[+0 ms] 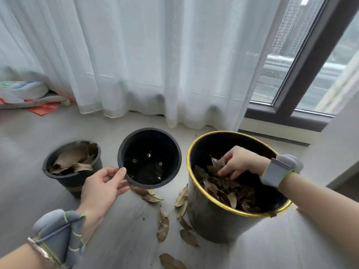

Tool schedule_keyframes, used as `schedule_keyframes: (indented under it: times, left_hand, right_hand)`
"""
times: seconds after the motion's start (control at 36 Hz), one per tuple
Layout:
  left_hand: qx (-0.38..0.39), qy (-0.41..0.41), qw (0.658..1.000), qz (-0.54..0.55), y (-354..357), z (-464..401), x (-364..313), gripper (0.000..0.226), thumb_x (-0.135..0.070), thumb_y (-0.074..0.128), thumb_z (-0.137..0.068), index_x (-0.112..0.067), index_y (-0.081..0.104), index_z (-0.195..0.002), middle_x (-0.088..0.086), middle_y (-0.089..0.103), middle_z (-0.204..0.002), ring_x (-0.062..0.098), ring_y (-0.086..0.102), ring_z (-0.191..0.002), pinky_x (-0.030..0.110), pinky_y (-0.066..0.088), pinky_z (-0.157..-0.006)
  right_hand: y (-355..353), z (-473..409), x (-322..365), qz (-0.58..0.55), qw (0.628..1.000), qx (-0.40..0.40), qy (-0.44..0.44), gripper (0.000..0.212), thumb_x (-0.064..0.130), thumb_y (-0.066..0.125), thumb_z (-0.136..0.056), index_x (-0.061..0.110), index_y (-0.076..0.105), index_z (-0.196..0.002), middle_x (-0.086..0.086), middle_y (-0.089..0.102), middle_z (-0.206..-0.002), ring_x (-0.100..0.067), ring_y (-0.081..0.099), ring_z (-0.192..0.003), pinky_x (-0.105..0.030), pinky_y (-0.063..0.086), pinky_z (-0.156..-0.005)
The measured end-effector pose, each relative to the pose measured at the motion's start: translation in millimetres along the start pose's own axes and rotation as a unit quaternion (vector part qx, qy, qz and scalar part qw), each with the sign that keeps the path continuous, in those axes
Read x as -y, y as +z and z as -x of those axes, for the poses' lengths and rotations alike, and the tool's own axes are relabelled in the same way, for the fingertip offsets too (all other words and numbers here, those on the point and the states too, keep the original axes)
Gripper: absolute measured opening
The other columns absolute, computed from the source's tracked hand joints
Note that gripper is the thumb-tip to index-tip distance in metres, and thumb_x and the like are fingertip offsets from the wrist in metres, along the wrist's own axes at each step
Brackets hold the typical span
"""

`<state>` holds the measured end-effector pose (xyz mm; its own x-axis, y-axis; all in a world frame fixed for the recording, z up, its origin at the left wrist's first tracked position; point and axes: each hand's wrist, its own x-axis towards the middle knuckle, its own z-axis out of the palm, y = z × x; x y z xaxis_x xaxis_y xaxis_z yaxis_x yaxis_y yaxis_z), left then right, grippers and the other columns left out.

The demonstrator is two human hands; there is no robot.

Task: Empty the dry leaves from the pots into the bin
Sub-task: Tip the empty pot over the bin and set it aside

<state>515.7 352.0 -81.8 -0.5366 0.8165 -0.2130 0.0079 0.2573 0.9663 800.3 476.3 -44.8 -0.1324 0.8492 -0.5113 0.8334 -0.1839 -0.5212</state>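
A black plastic pot (171,140) is tilted toward me, its inside bare with drain holes showing. My left hand (103,185) pinches its near rim at the left. To its left stands a second dark pot (58,179) filled with dry brown leaves (71,159). On the right stands a black bin with a yellow rim (206,220), partly filled with dry leaves (229,191). My right hand (240,162) reaches inside the bin with its fingers curled down on the leaves; whether it holds any is unclear.
Several dry leaves (163,224) lie on the grey floor between the pots and the bin. A white sheer curtain (155,65) hangs behind. A dark window frame (291,111) is at the right. Cloth and bags (23,94) lie at the far left.
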Motion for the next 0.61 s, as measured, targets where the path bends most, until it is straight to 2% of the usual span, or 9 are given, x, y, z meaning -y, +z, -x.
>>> schedule_keyframes:
  times: [0.08, 0.17, 0.28, 0.39, 0.44, 0.5, 0.61]
  left_hand:
    - [0.019, -0.007, 0.999, -0.033, 1, 7, 0, 0.012, -0.017, 0.058, -0.092, -0.009, 0.060, -0.100, 0.012, 0.069, -0.093, 0.023, 0.070, -0.083, 0.023, 0.058, -0.062]
    - [0.032, -0.005, 0.996, -0.085, -8, 14, -1, 0.013, -0.018, 0.057, -0.093, -0.008, 0.061, -0.100, 0.009, 0.071, -0.090, 0.019, 0.069, -0.081, 0.026, 0.050, -0.065]
    - [0.046, -0.021, 0.989, -0.141, -24, 23, 5, 0.017, -0.022, 0.058, -0.092, -0.008, 0.063, -0.101, 0.005, 0.074, -0.082, 0.017, 0.068, -0.081, 0.026, 0.046, -0.063]
    - [0.069, -0.064, 0.984, -0.154, -33, 37, 10, 0.013, -0.021, 0.059, -0.092, -0.009, 0.065, -0.091, -0.004, 0.074, -0.065, 0.012, 0.069, -0.076, 0.026, 0.041, -0.059]
    - [0.093, -0.080, 0.979, -0.164, -36, 48, 13, 0.014, -0.020, 0.059, -0.092, -0.008, 0.065, -0.089, -0.004, 0.074, -0.064, 0.006, 0.069, -0.069, 0.025, 0.037, -0.056]
    - [0.118, -0.091, 0.974, -0.171, -38, 61, 15, 0.013, -0.019, 0.061, -0.091, -0.006, 0.065, -0.088, -0.004, 0.073, -0.062, 0.006, 0.070, -0.062, 0.024, 0.033, -0.053]
    - [0.170, -0.115, 0.965, -0.164, -37, 85, 16, 0.014, -0.017, 0.062, -0.089, -0.003, 0.066, -0.086, 0.003, 0.074, -0.064, 0.012, 0.070, -0.066, 0.024, 0.028, -0.052]
  right_hand:
    - [3, 2, -14, -0.017, 1.000, 0.001, 0.017, 0.034, 0.007, 0.077, -0.075, 0.003, 0.066, -0.107, -0.006, 0.064, -0.082, -0.016, 0.065, -0.067, -0.019, 0.056, -0.055]
    - [2, 4, -18, -0.065, 0.997, 0.018, 0.021, 0.049, 0.003, 0.076, -0.076, 0.002, 0.058, -0.121, -0.011, 0.066, -0.078, -0.019, 0.065, -0.067, -0.022, 0.057, -0.059]
    - [-2, 6, -20, -0.078, 0.997, -0.004, -0.012, 0.043, 0.003, 0.067, -0.084, 0.001, 0.056, -0.126, -0.017, 0.069, -0.096, -0.022, 0.068, -0.080, -0.026, 0.059, -0.073]
    - [-1, 27, -24, -0.108, 0.990, -0.034, -0.078, 0.028, 0.004, 0.062, -0.089, -0.001, 0.062, -0.116, -0.012, 0.068, -0.085, -0.017, 0.068, -0.070, -0.020, 0.059, -0.066]
    - [5, 47, -24, -0.126, 0.984, -0.050, -0.114, 0.016, 0.008, 0.062, -0.089, 0.002, 0.067, -0.104, -0.011, 0.069, -0.079, -0.017, 0.069, -0.066, -0.020, 0.059, -0.063]
    - [13, 74, -23, -0.141, 0.977, -0.054, -0.151, 0.005, 0.010, 0.064, -0.088, 0.007, 0.068, -0.090, -0.009, 0.069, -0.074, -0.015, 0.070, -0.063, -0.020, 0.058, -0.060]
    - [33, 125, -24, -0.108, 0.972, -0.036, -0.204, 0.012, 0.017, 0.065, -0.088, 0.010, 0.066, -0.079, -0.004, 0.068, -0.065, -0.009, 0.067, -0.053, -0.019, 0.055, -0.054]
